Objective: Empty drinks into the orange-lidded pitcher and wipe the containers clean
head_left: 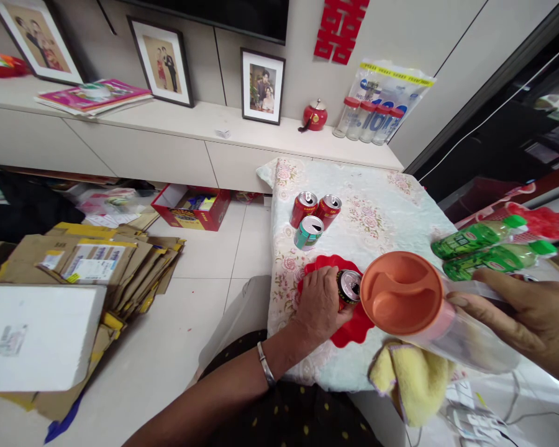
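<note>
My left hand (317, 299) is wrapped around an opened drink can (349, 287) that stands over a red scalloped tray (358, 330). In my right hand (526, 313) is a see-through plastic pitcher (479, 338), tipped over to the left. Its orange lid (400, 293) faces the can, with the rim close beside the can's top. No stream of liquid shows between them. Beyond the tray, two red cans (304, 210) and a teal can (309, 233) stand grouped together, their tops opened.
Two green bottles (479, 239) lie at the table's right side. A yellow cloth (414, 379) hangs over the front edge of the flowered tablecloth (368, 180). Capped jars (367, 123) and a red pot (315, 117) line the cabinet; flattened cardboard (135, 267) is stacked left.
</note>
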`<state>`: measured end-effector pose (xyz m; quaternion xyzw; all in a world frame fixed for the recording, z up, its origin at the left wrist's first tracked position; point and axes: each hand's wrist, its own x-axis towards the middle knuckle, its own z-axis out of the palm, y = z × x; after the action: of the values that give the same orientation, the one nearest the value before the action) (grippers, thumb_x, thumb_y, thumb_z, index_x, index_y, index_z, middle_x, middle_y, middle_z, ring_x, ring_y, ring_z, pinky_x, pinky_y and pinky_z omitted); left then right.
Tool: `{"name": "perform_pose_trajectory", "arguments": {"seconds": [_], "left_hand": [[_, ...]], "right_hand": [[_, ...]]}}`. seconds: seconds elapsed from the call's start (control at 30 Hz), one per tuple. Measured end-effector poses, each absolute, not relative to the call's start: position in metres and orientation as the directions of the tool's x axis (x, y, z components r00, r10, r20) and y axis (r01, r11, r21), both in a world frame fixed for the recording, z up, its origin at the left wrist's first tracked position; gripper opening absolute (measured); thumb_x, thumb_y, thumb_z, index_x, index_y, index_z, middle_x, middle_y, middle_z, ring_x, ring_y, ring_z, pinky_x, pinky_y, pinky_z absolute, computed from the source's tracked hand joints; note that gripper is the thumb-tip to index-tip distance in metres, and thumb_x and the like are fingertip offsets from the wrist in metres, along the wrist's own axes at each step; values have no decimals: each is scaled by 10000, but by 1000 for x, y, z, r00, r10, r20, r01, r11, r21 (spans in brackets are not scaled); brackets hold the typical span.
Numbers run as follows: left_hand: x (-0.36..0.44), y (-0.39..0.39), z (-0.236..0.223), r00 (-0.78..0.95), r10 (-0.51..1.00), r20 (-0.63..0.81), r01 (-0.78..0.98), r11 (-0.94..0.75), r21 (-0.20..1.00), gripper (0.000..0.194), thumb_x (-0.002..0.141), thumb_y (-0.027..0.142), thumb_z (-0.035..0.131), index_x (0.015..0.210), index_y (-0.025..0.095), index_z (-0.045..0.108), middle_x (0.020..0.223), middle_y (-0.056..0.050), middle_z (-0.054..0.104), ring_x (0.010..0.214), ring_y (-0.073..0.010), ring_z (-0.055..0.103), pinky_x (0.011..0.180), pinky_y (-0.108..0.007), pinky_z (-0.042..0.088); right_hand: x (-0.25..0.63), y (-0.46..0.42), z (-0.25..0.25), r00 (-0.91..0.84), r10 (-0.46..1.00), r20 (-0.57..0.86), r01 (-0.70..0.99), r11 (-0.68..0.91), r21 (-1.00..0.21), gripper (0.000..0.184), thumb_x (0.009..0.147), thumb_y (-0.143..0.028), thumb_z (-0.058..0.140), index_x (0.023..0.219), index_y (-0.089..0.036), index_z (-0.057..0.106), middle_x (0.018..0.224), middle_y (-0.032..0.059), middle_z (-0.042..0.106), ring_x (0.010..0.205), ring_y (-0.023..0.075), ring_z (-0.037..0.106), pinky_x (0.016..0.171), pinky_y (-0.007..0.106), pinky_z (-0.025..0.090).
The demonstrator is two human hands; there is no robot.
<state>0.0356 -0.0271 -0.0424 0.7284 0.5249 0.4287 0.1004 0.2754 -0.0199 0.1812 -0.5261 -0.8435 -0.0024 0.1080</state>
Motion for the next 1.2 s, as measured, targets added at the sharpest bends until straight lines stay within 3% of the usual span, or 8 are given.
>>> {"name": "perform_pose_trajectory", "arguments": {"seconds": [0.87,1.2], "left_hand": [[35,-27,-40,84,839,537,694,-436,573,825,782,316,812,1453,115,377,1244,-224,712,1113,-422,726,947,-582,630],[34,-27,-40,95,841,533,692,-441,571,819,784,310,811,1447,111,373,1238,-226,713,1106,-423,726,934,-580,632]], "right_hand": [[283,-20,179,-422,889,177,893,441,-85,515,991,-746,462,741,-301,534,458,-41,520,359,194,517,411,317,358],[283,-18,175,-413,892,183,890,438,-128,533,947,-792,477,733,-308,538,461,-25,531,350,209,508,409,339,333]]}}
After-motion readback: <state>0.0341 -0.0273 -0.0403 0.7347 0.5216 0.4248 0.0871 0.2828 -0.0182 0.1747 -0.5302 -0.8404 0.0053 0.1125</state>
